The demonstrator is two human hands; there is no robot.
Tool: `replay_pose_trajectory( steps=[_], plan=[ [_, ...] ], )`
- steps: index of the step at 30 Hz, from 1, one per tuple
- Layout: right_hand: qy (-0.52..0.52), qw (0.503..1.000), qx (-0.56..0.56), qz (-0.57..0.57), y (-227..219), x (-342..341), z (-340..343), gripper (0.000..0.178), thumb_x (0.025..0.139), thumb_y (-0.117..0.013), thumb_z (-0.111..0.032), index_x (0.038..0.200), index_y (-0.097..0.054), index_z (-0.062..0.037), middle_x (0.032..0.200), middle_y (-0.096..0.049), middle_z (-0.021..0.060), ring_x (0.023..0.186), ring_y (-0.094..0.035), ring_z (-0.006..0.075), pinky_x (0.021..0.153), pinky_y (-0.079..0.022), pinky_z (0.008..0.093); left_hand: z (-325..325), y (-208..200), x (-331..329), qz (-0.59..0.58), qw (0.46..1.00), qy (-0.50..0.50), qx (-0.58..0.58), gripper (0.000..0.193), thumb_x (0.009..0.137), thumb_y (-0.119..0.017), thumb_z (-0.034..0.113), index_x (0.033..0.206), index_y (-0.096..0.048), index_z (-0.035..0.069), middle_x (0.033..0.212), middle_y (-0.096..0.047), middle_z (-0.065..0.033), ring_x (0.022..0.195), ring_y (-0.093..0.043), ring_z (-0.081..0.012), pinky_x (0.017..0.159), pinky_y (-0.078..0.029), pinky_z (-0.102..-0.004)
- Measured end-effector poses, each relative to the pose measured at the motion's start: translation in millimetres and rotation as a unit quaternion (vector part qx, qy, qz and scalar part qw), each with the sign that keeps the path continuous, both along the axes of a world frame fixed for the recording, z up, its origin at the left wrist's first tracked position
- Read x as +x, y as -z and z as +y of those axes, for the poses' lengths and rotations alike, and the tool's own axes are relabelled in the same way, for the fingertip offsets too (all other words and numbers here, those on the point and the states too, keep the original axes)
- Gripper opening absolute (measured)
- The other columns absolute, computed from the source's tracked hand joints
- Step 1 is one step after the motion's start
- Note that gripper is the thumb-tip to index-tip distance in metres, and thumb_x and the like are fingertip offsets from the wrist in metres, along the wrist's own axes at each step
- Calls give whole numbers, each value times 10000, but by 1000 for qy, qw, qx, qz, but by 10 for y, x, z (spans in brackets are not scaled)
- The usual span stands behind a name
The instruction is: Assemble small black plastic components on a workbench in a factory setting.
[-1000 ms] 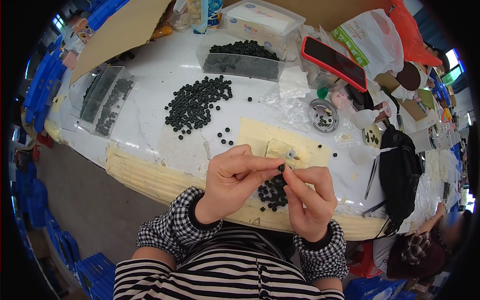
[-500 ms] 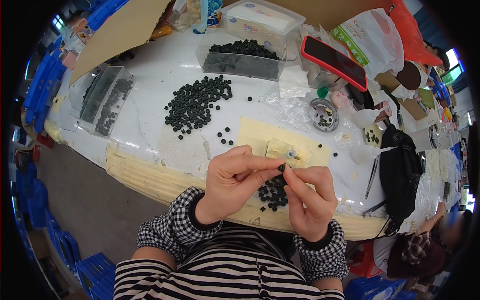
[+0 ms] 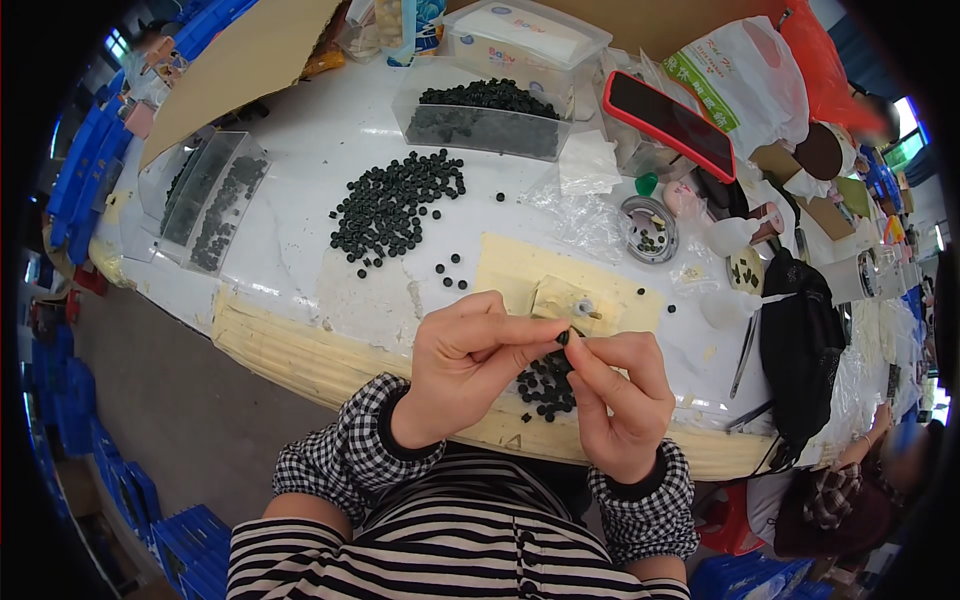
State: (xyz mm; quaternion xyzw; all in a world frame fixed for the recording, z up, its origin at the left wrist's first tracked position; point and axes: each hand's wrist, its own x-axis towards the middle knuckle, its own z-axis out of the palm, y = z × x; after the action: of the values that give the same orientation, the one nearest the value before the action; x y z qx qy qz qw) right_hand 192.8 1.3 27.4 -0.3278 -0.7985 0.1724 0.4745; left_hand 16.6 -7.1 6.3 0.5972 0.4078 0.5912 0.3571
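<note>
Between the fingertips of both hands is a small black round part, mostly covered by the fingers. My left hand pinches it from the left with thumb and index finger. From the right, the thumb and index finger of my right hand close on it too. Just below the fingers lies a small group of black round parts near the table's front edge. Behind the hands, a yellowish block with a small grey peg sits on a cream sheet.
A larger pile of black parts lies left of centre. Behind it stands a clear bin of the same parts; another clear tray is at left. At right are a red-framed phone, a round dish and a black bag.
</note>
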Motion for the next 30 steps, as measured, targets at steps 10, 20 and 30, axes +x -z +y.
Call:
replay_pose_trajectory(
  steps=[10, 20, 30],
  plan=[
    [59, 998, -34, 15, 3, 63, -11, 372, 743, -705, 67, 1106, -701, -10, 922, -636, 84, 800, -567, 210, 703, -468, 288, 71, -102, -459, 350, 926, -134, -53, 99, 804, -693, 18, 900, -717, 23, 653, -536, -99, 532, -513, -214, 501, -401, -316],
    [58, 998, -20, 9, 19, 47, -7, 370, 747, -700, 66, 1109, -701, -13, 920, -635, 83, 797, -568, 208, 698, -466, 287, 17, -178, -498, -302, 915, 64, -260, 228, 940, -479, -16, 1167, -504, -5, 966, -508, -54, 781, -463, -128, 681, -405, -242],
    [72, 997, -19, 3, 12, 47, -1, 359, 745, -692, 76, 1095, -704, -8, 913, -634, 85, 790, -568, 209, 694, -469, 287, -64, -118, -258, -526, 739, 136, -397, 301, 1055, -358, 221, 1178, -507, -10, 995, -596, -72, 762, -503, -111, 708, -452, -227]
  ],
)
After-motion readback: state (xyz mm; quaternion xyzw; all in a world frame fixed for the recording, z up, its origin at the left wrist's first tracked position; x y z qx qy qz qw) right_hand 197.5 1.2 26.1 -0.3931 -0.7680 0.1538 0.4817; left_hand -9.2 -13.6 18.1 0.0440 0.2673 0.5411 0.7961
